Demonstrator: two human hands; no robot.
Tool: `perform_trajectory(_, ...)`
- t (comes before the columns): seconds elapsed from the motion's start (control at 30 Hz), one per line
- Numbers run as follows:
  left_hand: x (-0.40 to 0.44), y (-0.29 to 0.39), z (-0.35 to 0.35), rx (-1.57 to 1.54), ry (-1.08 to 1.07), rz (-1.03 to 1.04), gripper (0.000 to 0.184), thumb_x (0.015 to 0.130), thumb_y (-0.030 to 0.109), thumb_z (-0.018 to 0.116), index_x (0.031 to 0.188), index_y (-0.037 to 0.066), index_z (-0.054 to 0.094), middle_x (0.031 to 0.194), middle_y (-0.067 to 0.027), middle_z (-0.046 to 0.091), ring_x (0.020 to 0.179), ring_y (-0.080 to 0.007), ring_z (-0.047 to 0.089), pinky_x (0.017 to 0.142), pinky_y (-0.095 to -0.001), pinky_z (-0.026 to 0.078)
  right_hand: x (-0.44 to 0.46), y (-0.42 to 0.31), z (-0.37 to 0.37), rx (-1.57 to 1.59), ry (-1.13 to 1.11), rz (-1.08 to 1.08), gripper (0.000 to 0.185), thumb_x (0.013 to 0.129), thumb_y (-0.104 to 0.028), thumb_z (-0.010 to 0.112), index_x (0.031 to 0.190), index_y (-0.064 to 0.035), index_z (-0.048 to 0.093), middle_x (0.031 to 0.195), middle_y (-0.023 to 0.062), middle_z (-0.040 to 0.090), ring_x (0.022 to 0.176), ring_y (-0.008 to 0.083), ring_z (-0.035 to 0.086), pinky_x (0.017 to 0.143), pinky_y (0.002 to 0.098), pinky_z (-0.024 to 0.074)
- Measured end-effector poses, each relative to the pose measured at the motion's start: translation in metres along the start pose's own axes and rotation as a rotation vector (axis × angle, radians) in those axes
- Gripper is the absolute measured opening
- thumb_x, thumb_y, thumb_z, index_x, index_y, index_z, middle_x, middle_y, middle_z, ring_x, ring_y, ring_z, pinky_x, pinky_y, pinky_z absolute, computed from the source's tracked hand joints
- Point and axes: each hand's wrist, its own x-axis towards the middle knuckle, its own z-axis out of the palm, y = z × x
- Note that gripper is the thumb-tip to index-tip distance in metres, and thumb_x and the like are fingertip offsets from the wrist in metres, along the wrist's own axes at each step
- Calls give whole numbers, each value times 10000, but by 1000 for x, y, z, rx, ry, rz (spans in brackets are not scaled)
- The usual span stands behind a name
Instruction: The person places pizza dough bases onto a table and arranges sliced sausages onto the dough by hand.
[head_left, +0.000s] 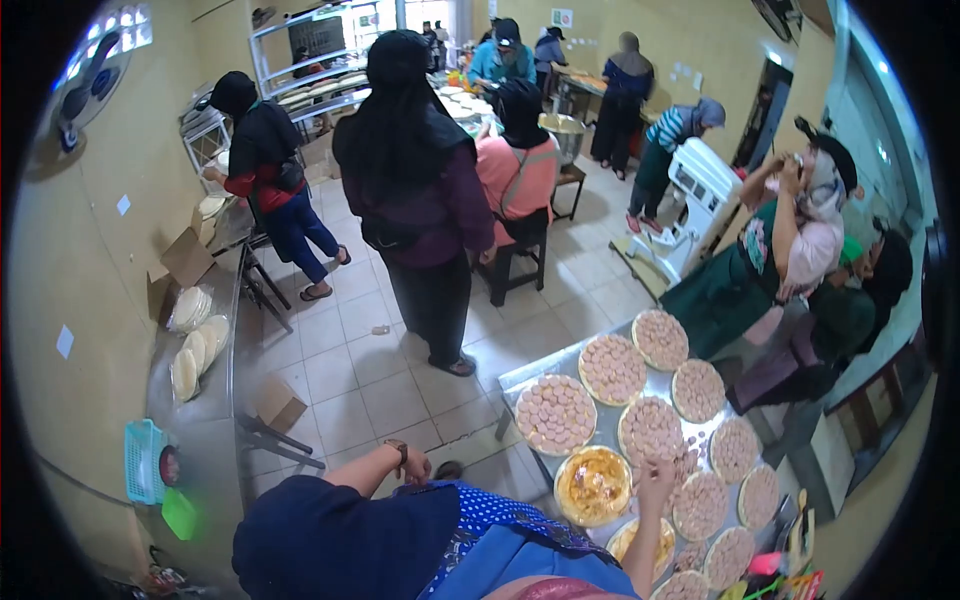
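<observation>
My right hand [655, 484] reaches over the metal table [512, 383], fingers bent together at a loose heap of round sausage slices [688, 462]. Right beside it, a round pizza base [592, 485] is spread with orange-yellow sauce and bears no slices. A second sauced base [640, 545] lies partly under my right forearm. Several pizzas covered in pinkish slices surround the hand, among them one pizza [650, 430] just beyond it and another pizza [555, 413] at the near left corner. My left hand [417, 467], a brown band at its wrist, is loosely curled beside my apron, off the table.
On the left, a side table [222, 330] carries stacked pale bases [197, 355] and a turquoise basket [145, 460]. A cardboard box [278, 402] lies near it. One person [410, 200] stands ahead; another person [770, 240] stands beyond my table. Utensils [798, 545] lie at lower right.
</observation>
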Motion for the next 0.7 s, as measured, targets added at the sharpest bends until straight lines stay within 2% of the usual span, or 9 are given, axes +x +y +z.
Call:
perform_trajectory(0.07, 14, -27, 0, -67, -95, 27, 315, 752, 230, 545, 1056, 146, 548, 958, -39, 605, 884, -188, 572, 738, -388, 482, 6, -42, 28, 34, -39, -95, 103, 735, -52, 615, 838, -38, 618, 774, 81, 536, 617, 172, 533, 549, 271, 436)
perform_trajectory(0.17, 18, -59, 2, -137, 9, 31, 329, 753, 244, 590, 1059, 124, 563, 921, -56, 627, 806, -199, 608, 747, -398, 490, 6, -108, 64, 69, -160, -234, 79, 727, -53, 627, 800, -27, 636, 723, 77, 589, 586, 156, 523, 546, 275, 421)
perform_trajectory(0.33, 24, -144, -5, -281, 23, 71, 372, 761, 288, 569, 1091, 118, 533, 941, -73, 616, 839, -207, 599, 735, -384, 494, 14, -200, 142, 92, -394, -424, 79, 721, -58, 650, 797, -45, 628, 772, 83, 600, 577, 180, 549, 547, 282, 445)
perform_trajectory(0.43, 21, -199, -9, -424, 109, 45, 351, 769, 320, 552, 1051, 112, 541, 942, -76, 609, 850, -205, 593, 711, -367, 500, 25, -269, 189, 124, -425, -537, 94, 724, -55, 645, 815, -40, 627, 770, 84, 597, 585, 180, 543, 546, 281, 435)
perform_trajectory(0.5, 65, -268, 4, -425, 367, 60, 297, 779, 340, 540, 948, 97, 568, 897, -71, 617, 819, -206, 596, 687, -350, 501, 29, -311, 219, 137, -457, -565, 107, 719, -55, 648, 821, -31, 629, 773, 87, 597, 596, 180, 540, 550, 279, 427)
perform_trajectory(0.7, 64, -390, 39, -594, 423, -74, 297, 799, 345, 535, 899, 79, 622, 822, -66, 630, 741, -201, 606, 636, -360, 505, 43, -457, 283, 291, -528, -680, 174, 750, -19, 624, 922, -31, 609, 776, 68, 584, 622, 133, 535, 554, 238, 421)
